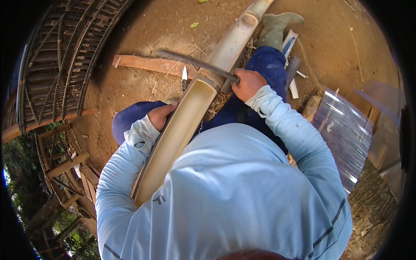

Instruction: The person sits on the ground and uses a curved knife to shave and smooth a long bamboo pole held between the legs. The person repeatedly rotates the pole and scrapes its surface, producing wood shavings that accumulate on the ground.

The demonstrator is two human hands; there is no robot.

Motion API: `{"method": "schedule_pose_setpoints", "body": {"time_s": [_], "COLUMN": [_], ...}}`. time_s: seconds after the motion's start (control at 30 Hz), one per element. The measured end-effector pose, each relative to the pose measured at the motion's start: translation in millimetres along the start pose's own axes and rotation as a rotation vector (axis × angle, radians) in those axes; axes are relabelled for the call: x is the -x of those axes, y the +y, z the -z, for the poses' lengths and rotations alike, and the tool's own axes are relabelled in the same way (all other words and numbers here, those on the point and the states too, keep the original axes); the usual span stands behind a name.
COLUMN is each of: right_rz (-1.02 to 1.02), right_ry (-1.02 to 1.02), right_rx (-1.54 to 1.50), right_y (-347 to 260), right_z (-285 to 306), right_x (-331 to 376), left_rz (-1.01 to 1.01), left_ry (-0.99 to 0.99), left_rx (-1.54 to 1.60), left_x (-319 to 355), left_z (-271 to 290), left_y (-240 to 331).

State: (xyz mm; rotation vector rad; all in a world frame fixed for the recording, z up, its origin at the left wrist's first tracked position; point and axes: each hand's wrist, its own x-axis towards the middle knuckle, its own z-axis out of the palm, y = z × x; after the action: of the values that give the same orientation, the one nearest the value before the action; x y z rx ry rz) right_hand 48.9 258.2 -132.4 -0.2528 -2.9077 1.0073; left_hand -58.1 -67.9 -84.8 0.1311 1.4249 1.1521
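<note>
A long split bamboo pole, hollow side up, slants across my lap from the lower left to the far right. A cross wall shows inside it near the middle. My left hand grips its left edge, with the thumb showing and the other fingers hidden beneath. My right hand is closed round the handle of a machete. Its dark blade points left and lies across the bamboo just beyond that wall; I cannot tell whether it touches. Left of the bamboo, a small knife with a dark handle points away from me.
A reddish wooden plank lies on the dirt ground beyond my left knee. Slatted bamboo framework stands at the left. Cut bamboo pieces lie by my booted leg. Clear plastic sheet and a log are at the right.
</note>
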Motion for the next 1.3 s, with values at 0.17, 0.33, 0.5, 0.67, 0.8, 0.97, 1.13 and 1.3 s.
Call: {"method": "schedule_pose_setpoints", "body": {"time_s": [0.17, 0.33, 0.5, 0.67, 0.8, 0.97, 1.13, 1.3], "right_rz": [-0.063, -0.067, 0.053, 0.085, 0.071, 0.060, 0.055, 0.120], "right_ry": [0.178, 0.207, 0.194, 0.097, 0.054, 0.044, 0.094, 0.028], "right_rx": [-0.230, -0.223, -0.066, 0.025, 0.014, 0.025, 0.036, 0.017], "right_y": [14, 19, 4, -20, -25, -21, -13, -26], "right_z": [16, 27, 20, 15, 9, 6, 3, 6], "right_x": [7, 28, 41, 34, 32, 28, 22, 27], "left_rz": [0.097, -0.002, 0.060, -0.006, -0.020, -0.030, -0.051, -0.046], "left_ry": [-0.241, -0.213, -0.100, -0.088, -0.107, -0.109, -0.122, -0.116], "left_rx": [0.454, 0.352, 0.061, 0.015, 0.035, 0.038, 0.023, 0.001], "left_x": [26, 55, 66, 69, 69, 68, 66, 65], "left_z": [-24, -35, -43, -44, -47, -48, -43, -39], "left_y": [12, 3, 25, 27, 29, 29, 23, 21]}}
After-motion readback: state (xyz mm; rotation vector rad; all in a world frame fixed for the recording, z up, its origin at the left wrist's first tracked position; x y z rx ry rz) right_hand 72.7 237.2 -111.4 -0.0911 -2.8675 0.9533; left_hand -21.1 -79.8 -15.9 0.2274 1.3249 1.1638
